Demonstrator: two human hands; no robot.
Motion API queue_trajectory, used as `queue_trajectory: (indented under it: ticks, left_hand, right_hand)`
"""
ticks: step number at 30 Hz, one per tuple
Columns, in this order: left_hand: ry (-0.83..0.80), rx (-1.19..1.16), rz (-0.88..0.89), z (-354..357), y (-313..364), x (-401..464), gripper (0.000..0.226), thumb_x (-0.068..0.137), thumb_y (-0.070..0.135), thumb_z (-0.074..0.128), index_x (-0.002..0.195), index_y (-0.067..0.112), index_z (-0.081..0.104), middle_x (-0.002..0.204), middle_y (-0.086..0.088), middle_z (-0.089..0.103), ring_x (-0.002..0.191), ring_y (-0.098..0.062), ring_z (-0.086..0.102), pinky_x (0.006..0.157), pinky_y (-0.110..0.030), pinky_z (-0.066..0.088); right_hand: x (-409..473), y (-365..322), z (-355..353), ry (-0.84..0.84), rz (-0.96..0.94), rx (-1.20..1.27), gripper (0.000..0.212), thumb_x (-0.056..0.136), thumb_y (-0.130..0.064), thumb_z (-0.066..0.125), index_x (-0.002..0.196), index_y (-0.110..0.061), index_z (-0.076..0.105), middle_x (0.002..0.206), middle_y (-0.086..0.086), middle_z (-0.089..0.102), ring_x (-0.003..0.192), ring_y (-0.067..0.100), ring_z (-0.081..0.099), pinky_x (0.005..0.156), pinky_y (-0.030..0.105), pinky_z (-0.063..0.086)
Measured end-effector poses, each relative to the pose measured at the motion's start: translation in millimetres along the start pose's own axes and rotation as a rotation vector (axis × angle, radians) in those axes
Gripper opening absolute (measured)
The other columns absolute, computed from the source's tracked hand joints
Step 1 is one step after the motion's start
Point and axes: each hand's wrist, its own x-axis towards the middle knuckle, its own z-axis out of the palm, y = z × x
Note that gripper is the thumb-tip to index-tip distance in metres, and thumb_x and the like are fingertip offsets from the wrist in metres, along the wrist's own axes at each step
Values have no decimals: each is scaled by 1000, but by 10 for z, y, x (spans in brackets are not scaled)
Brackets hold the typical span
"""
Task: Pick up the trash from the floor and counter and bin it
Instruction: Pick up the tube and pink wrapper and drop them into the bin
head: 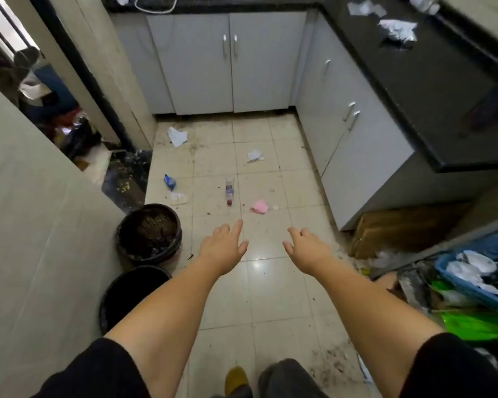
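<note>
My left hand [223,245] and my right hand [306,248] are both stretched out over the tiled floor, fingers apart, holding nothing. Ahead of them on the floor lie a pink scrap [260,207], a small plastic bottle [229,191], a clear wrapper [179,198], a blue packet [170,182] and two white crumpled papers [178,136] [255,155]. On the black counter [414,81] at the right sit crumpled foil [397,31] and clear plastic [364,8]. Two black bins stand at my left: one with dark debris [149,231], one nearer [133,294].
Grey cabinets [230,61] close off the far end and the right side. A brown cardboard box [400,228] sits at the cabinet's foot. A blue basket [477,271] and green bags [472,323] crowd the right. A doorway with clutter opens at the left.
</note>
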Motion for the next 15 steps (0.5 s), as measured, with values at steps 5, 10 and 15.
queue_trajectory:
  ticks: [5, 10, 15]
  left_hand:
    - [-55, -30, -35, -48, -53, 385, 59, 99, 42, 32, 151, 21, 12, 142, -15, 41, 126, -31, 43, 97, -45, 45]
    - [-44, -40, -76, -258, -60, 1134, 58, 99, 42, 32, 150, 22, 14, 143, -15, 40, 128, -31, 42, 98, -45, 44]
    - [-7, -105, -176, -491, -138, 2299, 60, 98, 42, 34, 150, 23, 12, 139, -14, 43, 125, -31, 45, 96, -46, 47]
  right_hand:
    - [434, -13, -108, -47, 0, -23, 47, 101, -41, 28, 142, -18, 30, 136, 14, 45, 118, 33, 51, 89, 45, 49]
    - [1218, 112, -368, -51, -36, -65, 50, 101, -40, 29, 146, -19, 25, 139, 15, 44, 120, 32, 51, 93, 43, 50]
    - [2522, 305, -782, -85, -97, -131, 51, 101, -41, 28, 146, -20, 24, 140, 15, 42, 119, 33, 51, 92, 44, 49]
